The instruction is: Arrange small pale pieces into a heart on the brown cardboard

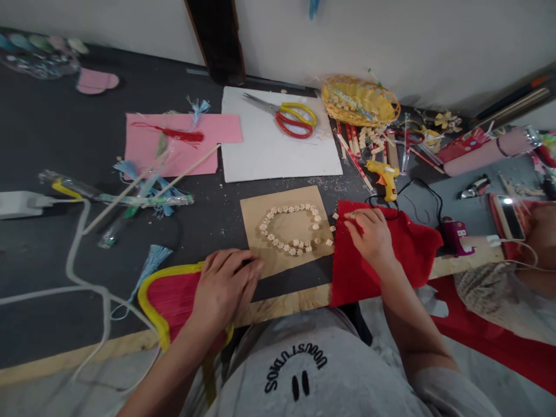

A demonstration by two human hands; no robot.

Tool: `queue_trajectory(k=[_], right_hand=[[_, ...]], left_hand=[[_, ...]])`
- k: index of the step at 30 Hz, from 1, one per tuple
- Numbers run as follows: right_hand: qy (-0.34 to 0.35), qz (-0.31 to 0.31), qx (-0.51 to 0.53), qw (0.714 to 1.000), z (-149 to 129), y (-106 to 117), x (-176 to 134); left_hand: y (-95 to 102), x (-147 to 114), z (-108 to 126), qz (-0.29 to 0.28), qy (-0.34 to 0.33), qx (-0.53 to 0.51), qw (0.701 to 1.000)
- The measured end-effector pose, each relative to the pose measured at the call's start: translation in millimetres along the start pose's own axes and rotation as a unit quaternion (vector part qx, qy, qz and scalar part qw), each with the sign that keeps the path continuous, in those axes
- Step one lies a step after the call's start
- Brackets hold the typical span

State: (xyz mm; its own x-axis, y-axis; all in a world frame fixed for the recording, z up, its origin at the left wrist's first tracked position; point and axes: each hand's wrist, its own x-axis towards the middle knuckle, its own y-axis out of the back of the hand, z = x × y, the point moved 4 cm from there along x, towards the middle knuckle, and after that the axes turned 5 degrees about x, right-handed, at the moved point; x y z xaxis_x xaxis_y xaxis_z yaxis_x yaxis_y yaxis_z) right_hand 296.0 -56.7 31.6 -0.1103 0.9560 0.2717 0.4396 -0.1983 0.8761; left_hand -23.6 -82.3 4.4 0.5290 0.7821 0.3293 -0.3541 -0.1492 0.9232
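Note:
Small pale flower-shaped beads point(271, 237) lie in a loop, open at the right, on a sheet of brown cardboard point(254, 214). A few loose beads point(329, 242) are scattered by the sheet's right edge. My left hand point(226, 281) rests with fingers extended over the cardboard's lower left corner and a pink, yellow-edged piece point(174, 295). My right hand point(371, 234) is over a red cloth point(360, 278), thumb and forefinger pinched together near its upper left corner. Whatever is at those fingertips is too small to make out.
Behind the cardboard, scissors point(297, 119) lie on a white board point(273, 156). A yellow glue gun point(384, 178) and wicker basket point(377, 110) stand behind the cloth. Tassels point(152, 263), sticks and a white cable point(73, 255) spread leftward. Another person's arm point(542, 231) is far right.

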Motion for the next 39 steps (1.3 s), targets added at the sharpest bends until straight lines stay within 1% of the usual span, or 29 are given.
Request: queue_trajectory(k=[4,6,8,11,14,16,19,22,24,26,28,31,34,39], right_hand=[[-0.005,-0.034,-0.008,0.999,7,-17,9],[-0.004,-0.037,-0.014,0.999,7,-21,12],[0.0,-0.03,-0.001,1.0,5,-20,14],[-0.013,-0.019,0.067,0.998,0,-15,13],[-0.025,-0.044,0.126,0.991,-10,-13,9],[-0.01,-0.066,0.13,0.989,-20,-14,7],[0.049,-0.103,0.087,0.99,-34,-19,5],[0.103,-0.141,0.005,0.985,-42,-21,3],[0.119,-0.161,-0.041,0.979,-44,-19,3],[0.125,-0.177,-0.053,0.975,-44,-17,2],[0.12,-0.172,-0.041,0.977,-45,-16,3],[0.092,-0.118,-0.034,0.988,-44,-16,7],[0.077,-0.077,-0.058,0.992,-45,-22,12],[0.065,-0.066,-0.095,0.991,-46,-31,16]], left_hand=[[0.4,1,1,0.0,-0.001,-0.005,1.0],[1.4,2,1,0.003,-0.001,-0.007,1.0],[2.6,3,2,0.008,-0.003,-0.007,1.0],[2.9,3,2,0.001,-0.003,-0.008,1.0],[2.1,3,1,-0.007,-0.003,-0.011,1.0],[1.7,2,1,-0.009,-0.001,-0.014,1.0],[1.1,3,0,-0.015,0.004,-0.017,1.0],[0.9,4,0,-0.014,0.01,-0.014,1.0],[0.9,3,0,-0.007,0.012,-0.013,1.0],[0.6,2,0,-0.002,0.013,-0.017,1.0],[-0.1,1,-1,-0.005,0.012,-0.021,1.0],[0.0,1,-1,-0.008,0.012,-0.02,1.0],[1.7,3,0,0.003,0.003,-0.016,1.0],[2.8,3,1,0.003,-0.007,-0.006,1.0]])
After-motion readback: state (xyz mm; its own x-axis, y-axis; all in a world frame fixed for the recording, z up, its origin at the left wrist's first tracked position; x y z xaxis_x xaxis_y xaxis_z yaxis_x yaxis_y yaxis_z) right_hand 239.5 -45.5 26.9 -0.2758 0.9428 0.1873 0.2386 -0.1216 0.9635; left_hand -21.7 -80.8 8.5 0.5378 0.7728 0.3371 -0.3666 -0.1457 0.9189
